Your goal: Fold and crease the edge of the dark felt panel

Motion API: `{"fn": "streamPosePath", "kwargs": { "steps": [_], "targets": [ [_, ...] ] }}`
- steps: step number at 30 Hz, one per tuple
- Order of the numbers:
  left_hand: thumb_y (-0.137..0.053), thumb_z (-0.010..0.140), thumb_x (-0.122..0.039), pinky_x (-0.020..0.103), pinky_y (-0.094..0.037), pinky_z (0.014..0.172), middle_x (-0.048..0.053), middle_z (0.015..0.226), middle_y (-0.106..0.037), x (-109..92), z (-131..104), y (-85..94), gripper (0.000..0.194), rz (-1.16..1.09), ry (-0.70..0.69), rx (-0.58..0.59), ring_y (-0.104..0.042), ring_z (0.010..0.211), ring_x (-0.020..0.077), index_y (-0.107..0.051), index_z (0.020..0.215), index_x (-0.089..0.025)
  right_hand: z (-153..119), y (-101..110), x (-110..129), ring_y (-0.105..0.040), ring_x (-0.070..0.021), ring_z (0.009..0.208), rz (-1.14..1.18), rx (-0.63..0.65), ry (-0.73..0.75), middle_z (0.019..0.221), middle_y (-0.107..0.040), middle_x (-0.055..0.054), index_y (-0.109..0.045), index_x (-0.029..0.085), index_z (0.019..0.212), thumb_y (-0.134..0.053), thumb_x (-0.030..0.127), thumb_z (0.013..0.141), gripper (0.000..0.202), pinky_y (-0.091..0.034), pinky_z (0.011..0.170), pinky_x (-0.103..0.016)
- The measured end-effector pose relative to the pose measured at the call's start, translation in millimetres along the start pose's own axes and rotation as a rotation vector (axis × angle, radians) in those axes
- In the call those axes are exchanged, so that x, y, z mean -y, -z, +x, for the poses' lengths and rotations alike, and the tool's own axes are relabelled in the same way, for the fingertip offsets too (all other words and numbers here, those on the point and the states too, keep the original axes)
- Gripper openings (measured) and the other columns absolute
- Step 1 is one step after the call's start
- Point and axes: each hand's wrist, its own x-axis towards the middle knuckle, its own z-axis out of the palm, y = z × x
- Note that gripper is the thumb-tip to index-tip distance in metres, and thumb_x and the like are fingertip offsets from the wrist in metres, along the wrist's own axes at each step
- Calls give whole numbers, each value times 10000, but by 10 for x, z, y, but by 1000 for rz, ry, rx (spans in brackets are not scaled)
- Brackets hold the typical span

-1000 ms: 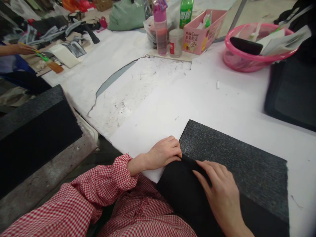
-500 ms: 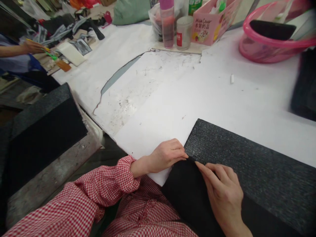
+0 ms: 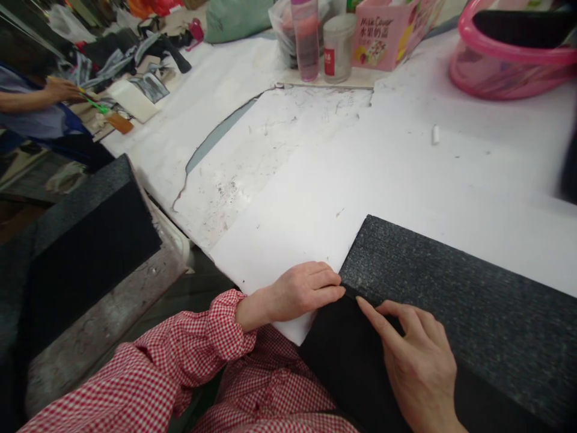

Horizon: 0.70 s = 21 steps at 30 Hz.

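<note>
A smooth black sheet (image 3: 356, 355) hangs over the near table edge and meets a speckled dark grey panel (image 3: 451, 288) along a folded edge. At the panel's left corner, my left hand (image 3: 304, 291) is closed, its thumb and fingers pinching the black sheet's edge. Just right of it, my right hand (image 3: 417, 355) presses its forefinger and thumb on the same edge, with the other fingers curled. The undersides of the fingertips are hidden.
White paper covers the table (image 3: 306, 192). Toward the back stand a pink basin (image 3: 509, 75), a pink box (image 3: 383, 36), a glass jar (image 3: 338, 51) and a pink bottle (image 3: 306, 42). Dark panels (image 3: 90, 240) lie on a left-hand stand. A person's hand (image 3: 63, 90) works at upper left.
The view has shifted slightly. My right forefinger has straightened a little along the black edge, and my left fingers have moved slightly; both hands stay at the same edge.
</note>
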Motion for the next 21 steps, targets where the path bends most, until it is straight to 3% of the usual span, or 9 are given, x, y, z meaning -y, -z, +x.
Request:
{"fn": "streamPosePath", "kwargs": {
  "steps": [21],
  "targets": [
    [-577,902,-105,321,-573,809,68,993,-648,-2,-16,-20,155,119,-57,-15,-586,963,176,-597,1056,-98,11,-17,11,-500,-200,919,-25,32,22,970,-584,-52,-617,289,1254,-465,74,946,406,-367,774,-353]
  ]
}}
